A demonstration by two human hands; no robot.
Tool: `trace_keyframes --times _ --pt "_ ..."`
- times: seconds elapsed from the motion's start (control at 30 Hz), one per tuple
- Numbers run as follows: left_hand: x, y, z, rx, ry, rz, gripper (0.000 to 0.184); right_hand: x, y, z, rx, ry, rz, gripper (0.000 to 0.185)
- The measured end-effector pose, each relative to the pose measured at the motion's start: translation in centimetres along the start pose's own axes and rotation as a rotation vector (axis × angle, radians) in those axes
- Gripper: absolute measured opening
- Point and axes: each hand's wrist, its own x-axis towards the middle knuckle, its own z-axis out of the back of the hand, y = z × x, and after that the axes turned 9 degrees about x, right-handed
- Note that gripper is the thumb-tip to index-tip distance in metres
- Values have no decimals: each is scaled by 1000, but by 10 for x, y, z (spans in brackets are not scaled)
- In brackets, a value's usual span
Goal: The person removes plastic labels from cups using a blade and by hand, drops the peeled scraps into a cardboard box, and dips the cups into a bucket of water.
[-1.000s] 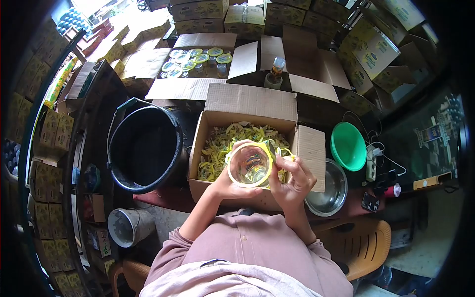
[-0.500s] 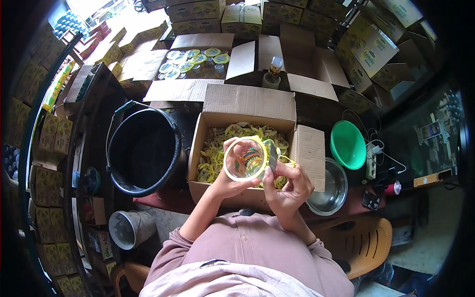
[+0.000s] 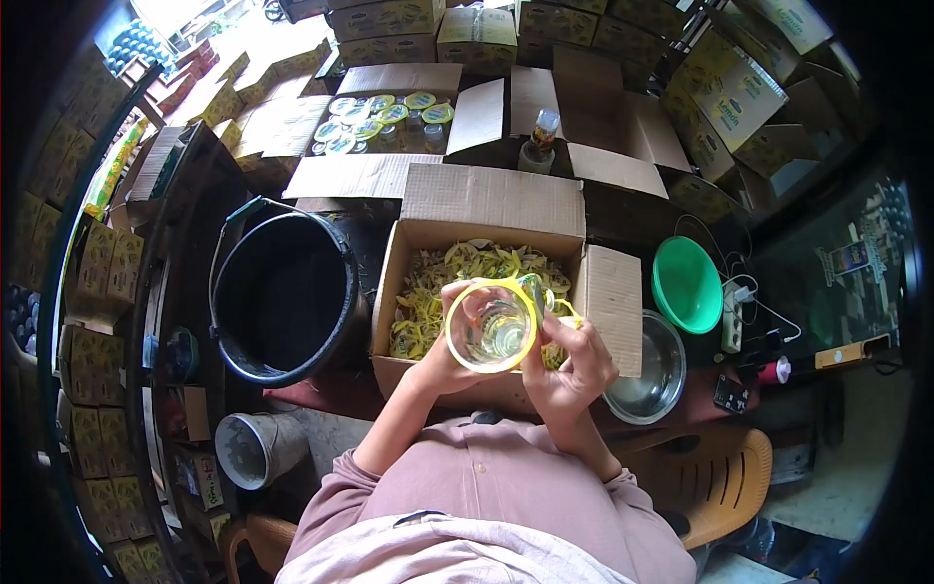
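Note:
A clear plastic cup (image 3: 489, 329) with a yellow rim is tilted so that its open mouth faces me. My left hand (image 3: 443, 358) is wrapped round its left side. At the rim's right side, my right hand (image 3: 572, 362) pinches a small dark flat blade (image 3: 538, 300), and a thin yellow strip curls beside those fingers. Both hands are above an open cardboard box (image 3: 491, 200) filled with yellow-green strips (image 3: 418, 316).
A black bucket (image 3: 284, 292) stands left of the box, a grey bucket (image 3: 255, 450) below it. Green bowls (image 3: 689, 284) and a clear bowl (image 3: 650, 375) are at the right. Behind are lidded cups (image 3: 368, 127) in a carton and a glass jar (image 3: 536, 151).
The cup has turned in my left hand, tipping away and then back so its bottom shows again. My right hand and the blade have shifted slightly along the rim.

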Motion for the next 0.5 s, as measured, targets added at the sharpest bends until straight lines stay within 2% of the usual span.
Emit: trace_keyframes --times 0.03,0.13,0.2,0.33,0.43,0.5 --pt "1 -2 2 85 15 -22 87 0 -2 0 44 -7 4 22" --pt "-5 2 0 -63 -11 67 85 1 -7 -2 152 -35 -18 20" --pt "-2 1 0 -70 -21 46 85 -1 -6 -2 184 -70 -86 19" --pt "2 -3 -2 -185 -80 23 85 -5 -3 -2 168 -89 -72 19" --pt "0 2 -1 -134 -16 48 86 -7 -3 -2 145 -67 -60 19" --pt "2 -2 2 11 -10 -32 87 -7 -4 -2 146 -67 -69 19"
